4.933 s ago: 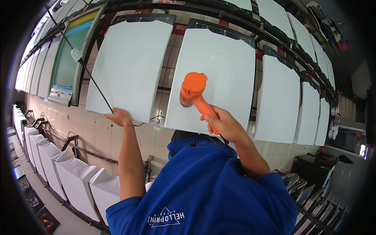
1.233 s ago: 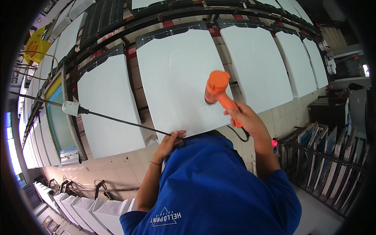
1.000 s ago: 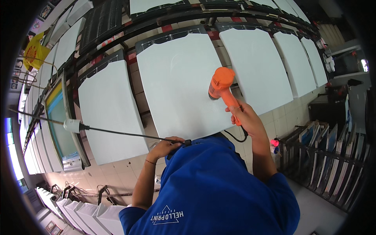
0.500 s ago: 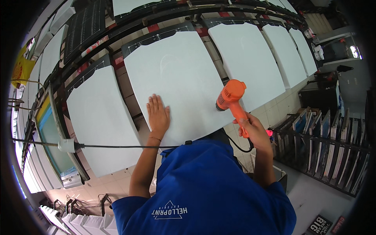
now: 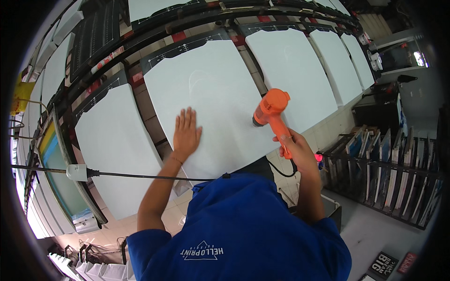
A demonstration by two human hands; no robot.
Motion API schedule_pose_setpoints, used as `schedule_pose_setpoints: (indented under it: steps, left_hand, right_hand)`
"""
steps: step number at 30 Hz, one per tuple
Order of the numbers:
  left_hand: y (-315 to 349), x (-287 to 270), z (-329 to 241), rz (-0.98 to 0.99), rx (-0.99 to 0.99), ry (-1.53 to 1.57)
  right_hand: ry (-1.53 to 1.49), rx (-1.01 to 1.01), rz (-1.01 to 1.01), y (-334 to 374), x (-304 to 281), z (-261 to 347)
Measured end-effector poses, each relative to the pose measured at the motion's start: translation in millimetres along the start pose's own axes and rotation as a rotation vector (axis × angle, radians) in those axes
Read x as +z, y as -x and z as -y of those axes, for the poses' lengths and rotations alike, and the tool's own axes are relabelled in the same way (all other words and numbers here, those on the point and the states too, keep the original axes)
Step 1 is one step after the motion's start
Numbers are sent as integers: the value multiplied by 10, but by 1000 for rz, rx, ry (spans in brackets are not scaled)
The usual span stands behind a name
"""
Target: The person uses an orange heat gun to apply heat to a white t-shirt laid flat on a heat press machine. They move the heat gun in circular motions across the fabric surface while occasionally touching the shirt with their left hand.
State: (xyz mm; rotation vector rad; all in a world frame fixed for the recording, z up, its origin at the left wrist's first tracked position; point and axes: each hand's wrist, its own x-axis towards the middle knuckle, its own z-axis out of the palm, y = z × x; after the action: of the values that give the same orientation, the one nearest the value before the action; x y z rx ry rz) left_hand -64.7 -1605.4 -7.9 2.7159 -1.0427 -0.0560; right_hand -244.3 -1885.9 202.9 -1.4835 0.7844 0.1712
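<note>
An orange heat gun (image 5: 276, 114) is gripped by its handle in my right hand (image 5: 300, 152), its dark nozzle tilted down and leftward over the white shirt (image 5: 211, 84). That shirt lies spread on a dark printing board (image 5: 187, 46), whose marked far end shows beyond the fabric. Faint curved lines mark the cloth near its far part. Flat on the shirt's left side rests my left hand (image 5: 187, 133), fingers stretched out and pointing away from me. The heat gun's black cord (image 5: 283, 174) loops below my right hand.
More white shirts on boards stand to the left (image 5: 115, 150) and right (image 5: 295, 70). A black cable (image 5: 150, 177) with a white connector (image 5: 77, 172) crosses in front of me. At the left leans a framed screen (image 5: 65, 168); a rack of frames (image 5: 379, 173) stands at the right.
The heat gun and my right hand have shifted slightly left and away from me. My left hand stays flat on the shirt, a little farther out. The whole view has shifted slightly.
</note>
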Motion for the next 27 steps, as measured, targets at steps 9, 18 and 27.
schedule_pose_setpoints:
  steps: [9, 18, 27]
  left_hand:
    - [-849, 74, 223, -89, -75, 25]
    - [-212, 76, -271, -16, 22, 75]
    - [-409, 17, -9, 31, 52, 46]
  right_hand:
    - [-11, -6, 5, -49, 165, 106]
    - [54, -31, 6, -272, 283, 260]
    - [126, 45, 27, -107, 115, 392]
